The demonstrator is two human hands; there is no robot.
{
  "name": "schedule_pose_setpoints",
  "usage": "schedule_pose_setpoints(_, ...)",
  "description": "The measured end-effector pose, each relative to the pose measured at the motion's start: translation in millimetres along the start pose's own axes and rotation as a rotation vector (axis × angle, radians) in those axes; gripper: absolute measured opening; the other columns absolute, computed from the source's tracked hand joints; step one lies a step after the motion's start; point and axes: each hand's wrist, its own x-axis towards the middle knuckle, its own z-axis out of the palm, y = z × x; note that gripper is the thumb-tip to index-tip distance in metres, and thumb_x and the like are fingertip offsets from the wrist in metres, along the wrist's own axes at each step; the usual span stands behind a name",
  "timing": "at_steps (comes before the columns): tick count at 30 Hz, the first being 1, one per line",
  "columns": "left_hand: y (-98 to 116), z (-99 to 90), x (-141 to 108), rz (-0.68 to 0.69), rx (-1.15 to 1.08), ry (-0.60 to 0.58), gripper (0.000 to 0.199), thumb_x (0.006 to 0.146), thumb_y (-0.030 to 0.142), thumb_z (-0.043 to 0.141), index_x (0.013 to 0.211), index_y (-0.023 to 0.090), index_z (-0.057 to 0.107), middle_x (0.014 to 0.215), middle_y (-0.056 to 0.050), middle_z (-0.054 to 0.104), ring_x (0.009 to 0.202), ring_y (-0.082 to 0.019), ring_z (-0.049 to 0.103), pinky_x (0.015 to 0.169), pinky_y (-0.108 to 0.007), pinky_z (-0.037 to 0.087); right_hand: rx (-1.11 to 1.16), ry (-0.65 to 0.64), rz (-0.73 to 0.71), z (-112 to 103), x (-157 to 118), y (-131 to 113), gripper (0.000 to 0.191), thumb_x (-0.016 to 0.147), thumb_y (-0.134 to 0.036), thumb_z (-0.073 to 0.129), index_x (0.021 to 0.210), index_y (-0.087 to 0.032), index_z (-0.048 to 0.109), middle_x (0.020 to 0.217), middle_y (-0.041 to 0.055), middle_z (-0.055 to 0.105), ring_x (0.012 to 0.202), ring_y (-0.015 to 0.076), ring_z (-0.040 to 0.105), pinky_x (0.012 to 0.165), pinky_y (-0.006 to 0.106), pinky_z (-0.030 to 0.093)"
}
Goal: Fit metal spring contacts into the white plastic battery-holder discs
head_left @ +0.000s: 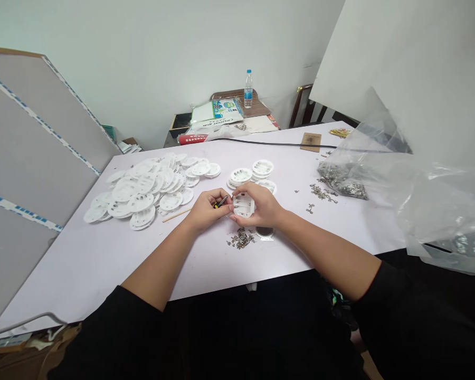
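My right hand (261,205) is wrapped round a round white plastic piece (244,205) with slots in its inner face. At its left edge, my left hand (211,208) is closed on a small black and yellow tool (220,202), the fingertips of both hands close together. Just below the hands lies a small heap of metal parts (242,238), beside a dark round object with a clear rim (265,231). Behind the right hand are short stacks of white discs (263,168). A thin wooden stick (176,215) lies left of my left hand.
A large pile of white discs (142,184) covers the table's left part. On the right are loose metal parts (320,192) and a clear bag of metal parts (342,179). A black cable (277,143) crosses the back; a water bottle (248,91) stands beyond.
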Motion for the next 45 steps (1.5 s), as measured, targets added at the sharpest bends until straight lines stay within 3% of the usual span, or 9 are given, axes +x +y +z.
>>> schedule_pose_setpoints(10,-1,0.1,1,0.023,0.074,0.015,0.031,0.069,0.034,0.074,0.078,0.01,0.057,0.072,0.0,0.059,0.062,0.001,0.046,0.06,-0.013,0.038,0.006,0.007,-0.016,0,0,-2,0.043,0.079,-0.049,0.07,0.106,-0.018,0.058,0.094,0.0046,0.068,0.086,0.0125,0.063,0.076,0.028,0.053)
schedule_pose_setpoints(15,-2,3.7,0,0.076,0.187,0.084,0.025,0.069,0.027,0.068,0.083,0.011,0.055,0.071,0.002,0.057,0.065,0.001,0.046,0.064,-0.013,0.037,-0.003,-0.089,0.034,2,0,-2,0.037,0.08,-0.046,0.068,0.103,-0.019,0.057,0.095,0.0028,0.07,0.087,0.0131,0.063,0.081,0.03,0.052)
schedule_pose_setpoints(22,0,9.3,-3,0.117,0.155,0.049,0.026,0.065,0.019,0.062,0.087,0.013,0.048,0.068,0.006,0.053,0.061,0.002,0.044,0.063,-0.011,0.037,-0.083,-0.002,-0.135,7,-1,0,0.047,0.079,-0.051,0.073,0.107,-0.02,0.052,0.088,0.001,0.065,0.08,0.011,0.057,0.071,0.025,0.049)
schedule_pose_setpoints(32,-5,9.1,-1,0.159,0.227,0.077,0.025,0.065,0.019,0.063,0.084,0.013,0.047,0.065,0.008,0.048,0.058,0.003,0.04,0.057,-0.009,0.033,-0.071,-0.01,-0.149,10,-3,1,0.048,0.08,-0.053,0.074,0.104,-0.018,0.051,0.088,0.0022,0.063,0.081,0.0106,0.054,0.071,0.024,0.047)
schedule_pose_setpoints(38,3,3.8,-3,0.101,0.251,0.024,0.027,0.073,0.026,0.065,0.093,0.012,0.054,0.082,0.002,0.061,0.071,0.001,0.053,0.067,-0.01,0.041,-0.056,-0.114,0.002,6,-3,2,0.047,0.081,-0.057,0.069,0.102,-0.017,0.055,0.089,0.0053,0.064,0.082,0.0126,0.056,0.072,0.026,0.046)
schedule_pose_setpoints(41,14,-8.5,-4,0.059,0.32,0.007,0.03,0.081,0.034,0.062,0.102,0.013,0.058,0.086,-0.001,0.066,0.072,-0.001,0.055,0.067,-0.012,0.041,-0.015,-0.129,0.08,4,-3,2,0.049,0.081,-0.058,0.069,0.102,-0.017,0.056,0.092,0.0056,0.064,0.084,0.013,0.058,0.075,0.027,0.046)
schedule_pose_setpoints(45,29,-27.8,-10,0.049,0.541,-0.044,0.034,0.092,0.037,0.051,0.114,0.018,0.068,0.109,-0.004,0.071,0.09,-0.004,0.063,0.075,-0.015,0.045,0.045,-0.225,0.159,4,-4,3,0.052,0.079,-0.059,0.069,0.106,-0.017,0.057,0.098,0.0063,0.065,0.089,0.0142,0.059,0.077,0.027,0.045)
